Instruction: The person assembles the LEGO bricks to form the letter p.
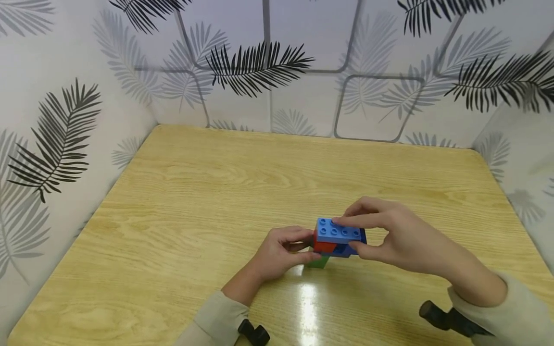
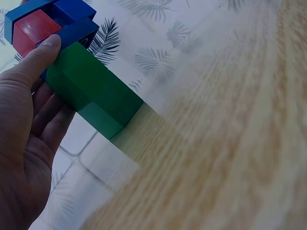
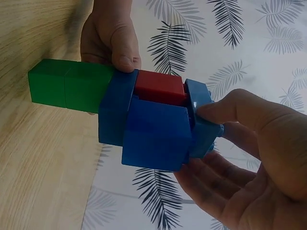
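A tower of toy building bricks stands on the table. Two green bricks (image 3: 72,85) form its base, with a blue brick (image 3: 115,108) across them. Above that sit a red brick (image 3: 159,87) and a darker blue brick (image 3: 156,134) side by side. My left hand (image 1: 279,252) grips the tower from the left, its thumb near the red brick in the left wrist view. On top, a lighter blue studded brick (image 1: 329,236) is pinched by my right hand (image 1: 402,240). A narrow, uneven gap shows beneath this top brick in the right wrist view.
The wood-grain table (image 1: 207,192) spreads around the tower. Leaf-patterned walls (image 1: 303,103) enclose its back and sides. A dark strap-mounted device (image 1: 446,317) is at the right sleeve, another (image 1: 255,332) at the left.
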Motion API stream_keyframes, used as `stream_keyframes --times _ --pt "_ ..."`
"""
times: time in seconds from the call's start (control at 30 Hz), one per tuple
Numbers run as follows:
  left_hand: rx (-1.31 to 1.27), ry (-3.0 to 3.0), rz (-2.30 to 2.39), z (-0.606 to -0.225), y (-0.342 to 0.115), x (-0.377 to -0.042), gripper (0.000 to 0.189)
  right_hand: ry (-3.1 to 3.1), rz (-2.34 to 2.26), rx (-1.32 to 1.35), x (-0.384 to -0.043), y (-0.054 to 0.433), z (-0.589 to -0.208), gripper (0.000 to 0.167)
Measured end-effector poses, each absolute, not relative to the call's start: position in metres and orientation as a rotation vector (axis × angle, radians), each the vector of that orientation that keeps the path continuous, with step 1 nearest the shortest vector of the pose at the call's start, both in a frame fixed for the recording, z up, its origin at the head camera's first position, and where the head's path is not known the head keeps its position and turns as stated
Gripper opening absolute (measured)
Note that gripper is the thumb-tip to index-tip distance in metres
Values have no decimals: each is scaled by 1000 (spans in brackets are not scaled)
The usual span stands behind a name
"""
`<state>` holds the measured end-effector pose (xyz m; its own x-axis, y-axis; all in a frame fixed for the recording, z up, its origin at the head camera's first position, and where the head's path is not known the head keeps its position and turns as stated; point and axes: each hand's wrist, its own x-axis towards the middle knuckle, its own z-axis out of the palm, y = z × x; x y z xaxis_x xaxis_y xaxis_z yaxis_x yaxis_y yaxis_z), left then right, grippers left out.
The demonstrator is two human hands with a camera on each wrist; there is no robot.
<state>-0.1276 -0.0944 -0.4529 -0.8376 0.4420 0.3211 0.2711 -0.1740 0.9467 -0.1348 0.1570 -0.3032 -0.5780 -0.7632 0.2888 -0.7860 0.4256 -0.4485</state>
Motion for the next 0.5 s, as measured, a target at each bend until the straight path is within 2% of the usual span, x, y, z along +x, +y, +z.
stream_keyframes --times 0.17,0.5 --pt "883 1927 2158 -454 -93 -127 41 -2540 864 1460 -135 156 -309 48" --pt "924 1893 2181 -456 -96 -129 41 -2394 983 1397 -135 144 -319 36"
